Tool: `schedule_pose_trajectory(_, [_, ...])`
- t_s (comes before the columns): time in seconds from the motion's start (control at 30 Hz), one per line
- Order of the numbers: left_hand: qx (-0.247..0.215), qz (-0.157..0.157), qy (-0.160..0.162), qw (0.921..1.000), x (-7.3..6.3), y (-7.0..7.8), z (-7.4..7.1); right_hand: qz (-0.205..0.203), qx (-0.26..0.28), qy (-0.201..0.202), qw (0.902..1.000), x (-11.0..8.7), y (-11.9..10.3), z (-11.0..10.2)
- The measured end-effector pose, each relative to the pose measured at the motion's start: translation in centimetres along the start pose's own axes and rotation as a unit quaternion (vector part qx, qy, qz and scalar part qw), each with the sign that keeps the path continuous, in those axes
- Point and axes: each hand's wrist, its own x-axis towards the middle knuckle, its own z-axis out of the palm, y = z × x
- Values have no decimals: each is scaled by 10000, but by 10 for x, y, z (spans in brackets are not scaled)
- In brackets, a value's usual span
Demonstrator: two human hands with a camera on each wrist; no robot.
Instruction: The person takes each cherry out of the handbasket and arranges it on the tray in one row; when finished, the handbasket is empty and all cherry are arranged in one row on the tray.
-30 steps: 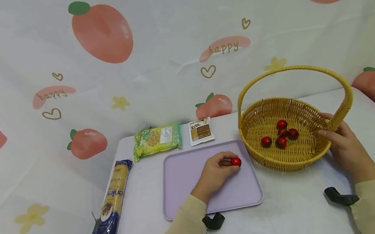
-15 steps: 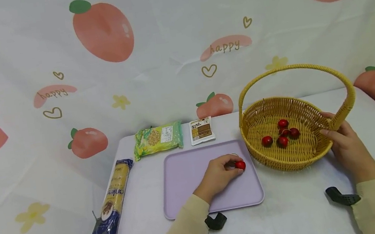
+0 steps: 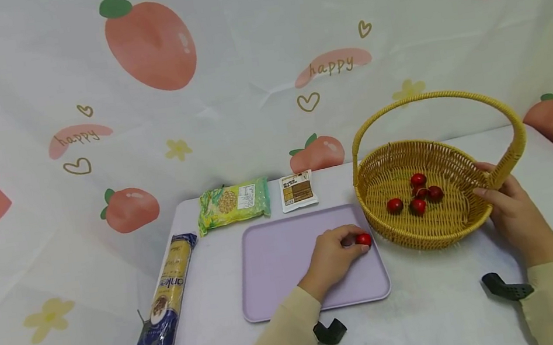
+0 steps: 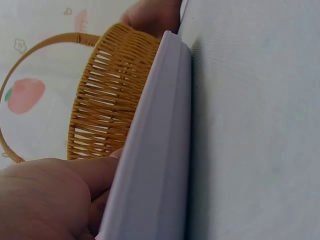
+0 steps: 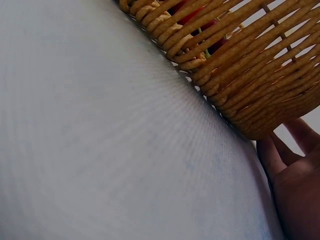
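My left hand (image 3: 332, 258) pinches a small round red fruit (image 3: 364, 240) between thumb and fingers, low over the right side of the lilac tray (image 3: 270, 262). In the left wrist view that hand (image 4: 47, 197) is partly behind the tray's raised edge (image 4: 155, 135), and the fruit is hidden. My right hand (image 3: 517, 215) holds the yellow wicker basket (image 3: 432, 242) at its right rim, thumb inside by the foot of the handle. Several red fruits (image 3: 418, 207) lie on the basket's floor. The right wrist view shows the fingers (image 5: 300, 135) against the woven wall (image 5: 260, 95).
Behind the tray lie a green and yellow packet (image 3: 232, 204) and a small white and brown sachet (image 3: 297, 191). A long blue and yellow pasta bag (image 3: 164, 303) lies to the left. The basket's tall handle (image 3: 430, 96) arches over its opening. A patterned cloth (image 3: 232, 84) hangs behind.
My left hand has slid to the right over the tray with the red fruit, closer to the basket. The right hand keeps its hold on the rim, and the basket stays in place.
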Motion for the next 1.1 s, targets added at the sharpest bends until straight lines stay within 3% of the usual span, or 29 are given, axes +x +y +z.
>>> schedule_pose_trajectory(0.17, [141,89,-26,9999,0,-2,1,74,-5,27,10000,-1,0,-1])
schedule_pose_trajectory(0.37, [-2,222,-62,9997,0,-6,2,-25,26,-3,10000,-1,1,-1])
schedule_pose_trajectory(0.6, [-722,-53,324,9968,0,-9,3,11,-45,-21,10000,0,0,-1])
schedule_pose_trajectory(0.73, [-1368,-394,659,9876,0,-5,1,32,-75,-31,10000,0,0,-1])
schedule_pose_trajectory(0.87, [-2144,-615,779,9717,1,-1,-2,-11,-68,-44,10000,1,0,0])
schedule_pose_trajectory(1.1, [-2778,-459,855,9557,2,3,-5,32,-42,-14,10000,0,0,-1])
